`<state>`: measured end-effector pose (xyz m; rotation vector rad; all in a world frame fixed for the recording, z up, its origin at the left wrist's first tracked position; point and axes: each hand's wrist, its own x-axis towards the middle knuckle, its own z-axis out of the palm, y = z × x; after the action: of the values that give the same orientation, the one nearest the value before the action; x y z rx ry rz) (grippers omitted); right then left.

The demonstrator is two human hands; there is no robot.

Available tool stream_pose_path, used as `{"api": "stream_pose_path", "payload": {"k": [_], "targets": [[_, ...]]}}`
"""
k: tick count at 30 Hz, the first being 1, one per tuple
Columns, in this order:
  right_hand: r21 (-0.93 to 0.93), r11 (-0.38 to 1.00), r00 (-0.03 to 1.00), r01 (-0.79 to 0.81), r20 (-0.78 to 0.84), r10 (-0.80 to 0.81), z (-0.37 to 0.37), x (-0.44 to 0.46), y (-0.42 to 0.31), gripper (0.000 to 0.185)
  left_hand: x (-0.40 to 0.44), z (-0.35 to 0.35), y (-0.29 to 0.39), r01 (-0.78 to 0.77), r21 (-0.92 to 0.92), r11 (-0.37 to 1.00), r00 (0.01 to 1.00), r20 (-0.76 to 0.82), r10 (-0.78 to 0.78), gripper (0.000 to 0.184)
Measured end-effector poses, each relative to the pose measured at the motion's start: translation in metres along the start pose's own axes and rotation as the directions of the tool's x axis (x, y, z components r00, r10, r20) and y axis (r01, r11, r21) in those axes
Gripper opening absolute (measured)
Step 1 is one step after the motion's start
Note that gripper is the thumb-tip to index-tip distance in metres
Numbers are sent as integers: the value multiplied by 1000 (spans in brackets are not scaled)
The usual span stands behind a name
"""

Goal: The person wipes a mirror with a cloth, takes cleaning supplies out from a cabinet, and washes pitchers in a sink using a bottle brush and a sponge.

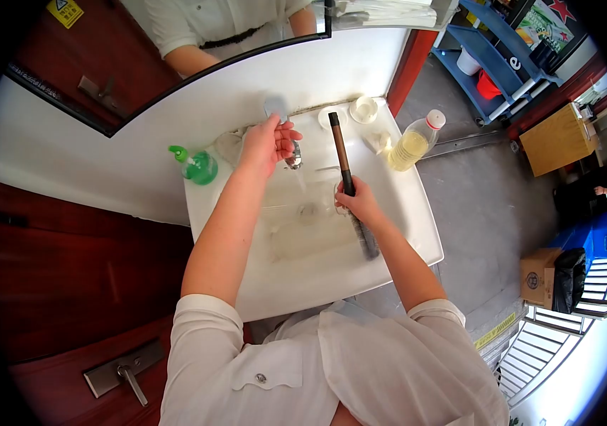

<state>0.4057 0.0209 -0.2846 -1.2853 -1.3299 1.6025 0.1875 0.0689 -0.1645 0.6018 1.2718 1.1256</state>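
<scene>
Looks like tap-working step: left hand (272,145) at the tap (294,157), sink's (285,295) back edge, fingers half-curled, can't tell if gripping. Right hand (362,204) grasps the brush (343,160) over the basin, towards right edge. Next calls for steady brush, lever control.

Faucet (294,157) partly behind left hand (269,147), rod (339,144) covered midway by right hand (360,201), mirror (129,74) cut off above
</scene>
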Motion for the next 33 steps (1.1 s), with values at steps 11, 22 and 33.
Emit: {"api": "stream_pose_path", "payload": {"k": [11,22,33], "targets": [[71,994,993,-81,88,74,18,2,-6,17,-15,-9,-7,-47,11,999,989,140,45,41],[302,914,959,-270,170,227,34,30,-6,34,-20,-61,-132,-511,855,-93,800,512,313,83],[104,991,994,-89,-56,95,-14,-20,-37,27,-13,-34,-116,-490,870,48,864,478,155,92]]}}
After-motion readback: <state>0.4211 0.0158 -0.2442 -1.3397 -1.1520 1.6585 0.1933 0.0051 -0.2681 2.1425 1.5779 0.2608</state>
